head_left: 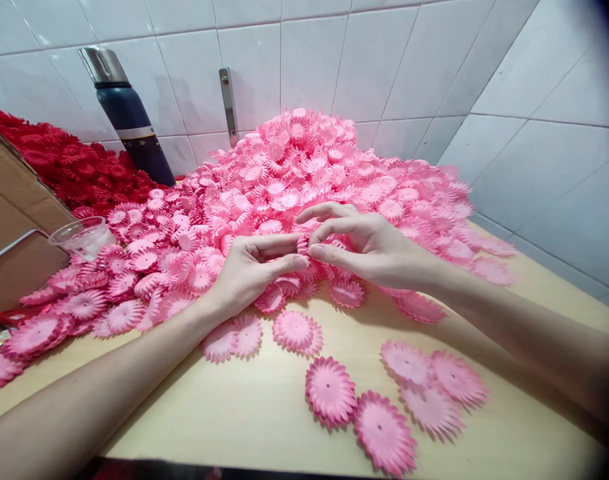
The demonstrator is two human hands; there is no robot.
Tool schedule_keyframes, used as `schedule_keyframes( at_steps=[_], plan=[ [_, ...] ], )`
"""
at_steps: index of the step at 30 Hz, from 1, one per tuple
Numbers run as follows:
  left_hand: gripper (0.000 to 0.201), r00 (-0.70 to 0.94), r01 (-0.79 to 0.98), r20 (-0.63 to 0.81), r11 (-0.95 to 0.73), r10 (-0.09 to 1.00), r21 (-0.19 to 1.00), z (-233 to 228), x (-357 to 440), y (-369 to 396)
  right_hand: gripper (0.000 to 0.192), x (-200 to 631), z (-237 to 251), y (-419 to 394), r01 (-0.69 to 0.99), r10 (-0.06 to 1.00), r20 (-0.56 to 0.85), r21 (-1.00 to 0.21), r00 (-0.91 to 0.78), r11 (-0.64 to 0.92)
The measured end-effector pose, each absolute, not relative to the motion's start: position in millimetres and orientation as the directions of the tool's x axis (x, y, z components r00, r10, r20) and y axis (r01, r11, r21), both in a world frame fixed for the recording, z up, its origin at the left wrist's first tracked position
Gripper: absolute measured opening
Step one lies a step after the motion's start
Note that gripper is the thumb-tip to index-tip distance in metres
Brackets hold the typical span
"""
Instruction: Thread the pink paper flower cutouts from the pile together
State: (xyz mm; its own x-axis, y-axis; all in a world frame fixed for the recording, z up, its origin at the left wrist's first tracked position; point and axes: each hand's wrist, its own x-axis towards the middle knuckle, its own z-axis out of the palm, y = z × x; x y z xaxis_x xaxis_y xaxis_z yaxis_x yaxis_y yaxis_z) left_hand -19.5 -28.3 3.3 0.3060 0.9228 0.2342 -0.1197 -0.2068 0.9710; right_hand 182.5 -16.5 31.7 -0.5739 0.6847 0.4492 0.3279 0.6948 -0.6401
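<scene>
Between my hands, above the front of the big pink heap (304,160), is a small stack of scalloped pink flower discs (303,245), seen edge-on. My left hand (254,270) pinches it between thumb and straight fingers. From the other side my right hand (369,247) closes thumb and index finger at the stack's edge, its other fingers lifted and curved. Below on the table lie two darker-edged discs with centre holes, one disc (329,392) touching another disc (384,432). Several paler discs (407,363) overlap to their right.
A dark blue bottle (137,130) with a steel cap leans in view at the back left, before a red heap (69,160). A clear plastic cup (82,237) and a cardboard box (19,213) stand at the left. Tiled walls (384,60) bound the wooden table (224,413).
</scene>
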Motion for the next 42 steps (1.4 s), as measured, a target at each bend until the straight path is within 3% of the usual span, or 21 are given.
schedule_keyframes(
  at_steps=[5, 9, 17, 28, 42],
  plan=[
    [0.034, 0.369, -0.153, 0.237, -0.193, 0.899, 0.969, 3.4, -18.9, -28.0, 0.013, 182.2, 32.0, -16.8, 0.334, 0.685, 0.45, -0.635, -0.573, 0.697],
    [0.029, 0.301, -0.227, 0.212, -0.146, 0.93, 0.963, 0.7, -18.8, -26.6, 0.013, 182.4, 30.1, -16.1, 0.347, 0.679, 0.468, -0.612, -0.566, 0.711],
    [0.019, 0.252, -0.083, 0.248, -0.234, 0.935, 0.969, 2.2, -19.0, -27.3, 0.015, 182.2, 28.6, -17.7, 0.416, 0.678, 0.452, -0.551, -0.58, 0.724],
    [0.009, 0.246, -0.076, 0.395, -0.389, 0.885, 0.918, 2.5, -17.7, -31.7, 0.014, 182.6, 30.2, -18.1, 0.335, 0.754, 0.405, -0.715, -0.516, 0.613],
    [0.013, 0.287, -0.069, 0.414, -0.412, 0.864, 0.909, 4.6, -19.6, -32.0, 0.006, 187.0, 29.9, -12.8, 0.208, 0.739, 0.372, -0.801, -0.562, 0.561]
  ],
)
